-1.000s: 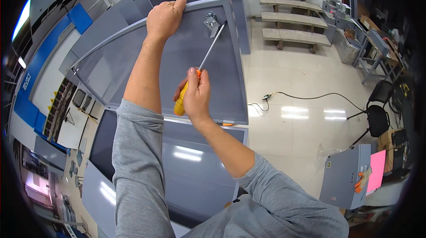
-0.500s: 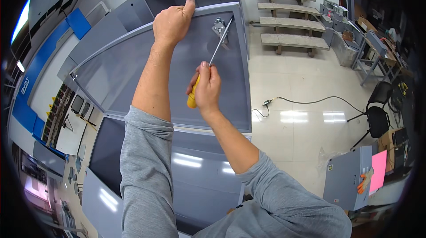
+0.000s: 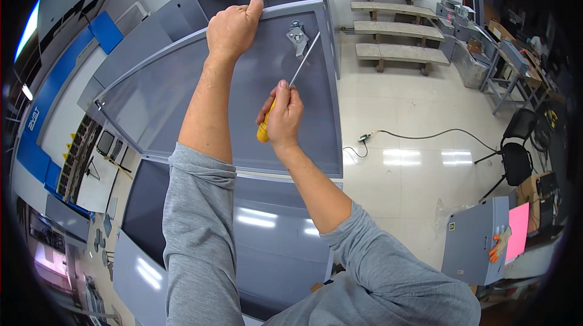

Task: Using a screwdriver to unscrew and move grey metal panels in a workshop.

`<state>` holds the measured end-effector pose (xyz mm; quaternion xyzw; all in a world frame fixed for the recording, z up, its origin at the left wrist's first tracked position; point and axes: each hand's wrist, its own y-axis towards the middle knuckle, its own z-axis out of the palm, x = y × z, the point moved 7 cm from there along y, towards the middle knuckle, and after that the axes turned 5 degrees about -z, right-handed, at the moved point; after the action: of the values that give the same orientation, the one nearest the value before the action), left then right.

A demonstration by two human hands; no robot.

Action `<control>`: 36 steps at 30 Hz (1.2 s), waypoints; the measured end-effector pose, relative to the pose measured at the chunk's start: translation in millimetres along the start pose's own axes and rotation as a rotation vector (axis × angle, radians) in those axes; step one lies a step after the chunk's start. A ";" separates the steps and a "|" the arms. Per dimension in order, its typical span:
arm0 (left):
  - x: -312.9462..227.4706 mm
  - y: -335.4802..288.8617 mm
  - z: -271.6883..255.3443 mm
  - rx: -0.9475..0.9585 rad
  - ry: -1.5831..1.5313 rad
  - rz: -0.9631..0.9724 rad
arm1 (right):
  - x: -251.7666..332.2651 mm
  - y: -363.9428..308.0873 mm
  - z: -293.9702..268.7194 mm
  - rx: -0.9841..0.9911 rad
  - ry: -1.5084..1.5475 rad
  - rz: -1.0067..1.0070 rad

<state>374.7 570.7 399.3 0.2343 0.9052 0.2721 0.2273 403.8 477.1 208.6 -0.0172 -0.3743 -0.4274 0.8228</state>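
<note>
My left hand (image 3: 234, 31) is closed over the far edge of a grey metal door panel (image 3: 194, 98), its thumb resting along the rim. In my right hand (image 3: 284, 118) is a screwdriver (image 3: 262, 134) with a yellow handle and a long metal shaft. The shaft points up and right, its tip at the panel's right-hand folded edge. Just left of the shaft, a small metal latch (image 3: 297, 39) is fixed to the panel's inner face; shaft and latch look apart. Whether the tip touches the edge I cannot tell.
Below the panel lies a grey cabinet body (image 3: 273, 229). Steps (image 3: 401, 54) rise at the far right. A black cable (image 3: 425, 137) crosses the tiled floor towards a black chair (image 3: 518, 150). Nearer stands a grey box (image 3: 467, 241) with a glove (image 3: 499, 246) on it.
The screwdriver's shaft has swung clear of the latch, its tip now slightly lower along the right edge. My left hand keeps its hold; the whole view has shifted a little.
</note>
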 end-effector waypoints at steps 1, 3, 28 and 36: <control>1.1 0.2 -0.6 0.000 0.002 -0.005 | -0.1 -1.8 0.6 0.001 -0.005 0.019; 2.4 -0.8 -1.7 -0.016 0.020 0.003 | 0.3 -4.3 2.4 0.004 -0.017 0.056; 0.2 3.2 6.0 -0.016 0.029 0.013 | -1.6 18.9 -5.2 0.030 -0.099 -0.085; 1.9 5.8 8.2 -0.005 0.036 0.020 | -4.7 21.1 -6.1 0.056 -0.146 -0.117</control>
<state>379.4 579.2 396.1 0.2378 0.9061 0.2807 0.2089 421.0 491.5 207.4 -0.0034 -0.4454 -0.4619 0.7670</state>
